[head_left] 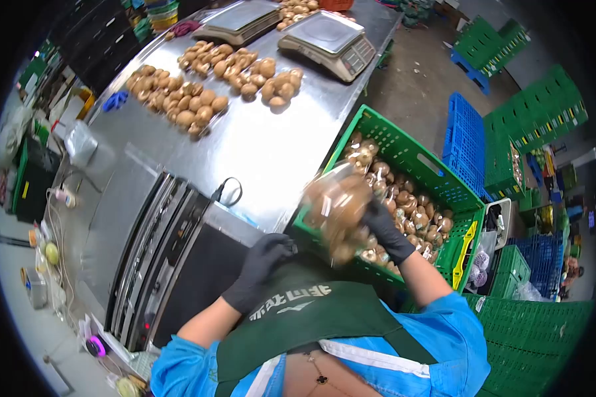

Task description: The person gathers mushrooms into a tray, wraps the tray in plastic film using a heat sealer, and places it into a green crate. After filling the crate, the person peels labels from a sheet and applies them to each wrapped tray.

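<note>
My right hand (pixel 385 228), in a black glove, grips a clear plastic bag of mushrooms (pixel 341 202). The bag is smeared by motion and hangs over the near left rim of a green crate (pixel 467 192). In the crate lie several more clear-wrapped packs of brown mushrooms (pixel 404 192). My left hand (pixel 265 264), also black-gloved, is in front of my green apron (pixel 311 311), beside the black top of a sealing machine (pixel 208 264). Its fingers are curled, and whatever may be inside them is hidden.
Loose mushrooms (pixel 179 99) lie in heaps on the steel table (pixel 278 145). Two weighing scales (pixel 331 40) stand at its far end. A blue crate (pixel 467 142) and stacked green crates (pixel 536 112) are to the right. A black cable loop (pixel 230 192) lies near the machine.
</note>
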Available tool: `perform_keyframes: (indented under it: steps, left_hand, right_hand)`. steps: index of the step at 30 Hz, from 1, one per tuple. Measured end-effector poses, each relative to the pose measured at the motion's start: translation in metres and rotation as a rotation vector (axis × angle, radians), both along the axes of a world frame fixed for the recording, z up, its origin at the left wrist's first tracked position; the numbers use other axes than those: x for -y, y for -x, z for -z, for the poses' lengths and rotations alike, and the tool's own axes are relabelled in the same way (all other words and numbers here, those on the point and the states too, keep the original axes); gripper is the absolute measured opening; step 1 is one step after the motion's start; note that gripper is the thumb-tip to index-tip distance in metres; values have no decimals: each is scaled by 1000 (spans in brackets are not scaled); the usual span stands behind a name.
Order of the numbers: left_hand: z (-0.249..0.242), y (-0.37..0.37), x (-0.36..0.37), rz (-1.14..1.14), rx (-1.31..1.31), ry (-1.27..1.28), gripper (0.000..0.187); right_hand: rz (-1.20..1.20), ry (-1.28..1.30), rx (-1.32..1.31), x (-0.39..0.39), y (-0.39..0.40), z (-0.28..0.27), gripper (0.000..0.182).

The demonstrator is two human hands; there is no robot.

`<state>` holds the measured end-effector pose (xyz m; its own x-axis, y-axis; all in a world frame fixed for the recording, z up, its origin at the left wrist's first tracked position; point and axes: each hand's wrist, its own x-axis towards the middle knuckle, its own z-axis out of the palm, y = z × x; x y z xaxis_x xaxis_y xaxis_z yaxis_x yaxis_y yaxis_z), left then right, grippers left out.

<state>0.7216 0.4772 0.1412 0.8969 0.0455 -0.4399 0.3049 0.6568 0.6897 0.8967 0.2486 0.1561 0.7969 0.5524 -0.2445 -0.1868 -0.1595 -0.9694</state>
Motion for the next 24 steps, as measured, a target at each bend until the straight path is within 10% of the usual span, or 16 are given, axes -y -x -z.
perform_keyframes:
  steps: [3, 7, 8, 12, 13, 15, 17, 24]
  left_hand:
    - [0, -19, -15, -14, 42, -206, 20]
    - [7, -49, -11, 40, -26, -171, 16]
    - [9, -56, -11, 55, -54, -173, 16]
    - [19, -72, -13, 35, -44, -129, 17]
    - [17, -76, -14, 20, -46, -130, 17]
    - [-3, -88, -18, -50, -157, -227, 15]
    - [1, -94, -25, -68, -165, -251, 15]
    - [14, -139, -53, -5, -114, -348, 23]
  right_hand:
    - [714, -146, 215, 66, -87, 95, 40]
    - [833, 243, 647, 99, -180, 230, 54]
    - [898, 705, 539, 87, -172, 215, 68]
    - [697, 872, 224, 86, -157, 146, 74]
    - [918, 1094, 597, 85, -156, 172, 70]
    - [799, 548, 1050, 40, -166, 93, 59]
    - [363, 48, 867, -39, -196, 43, 51]
    - [-32, 316, 878, -276, -394, 76, 73]
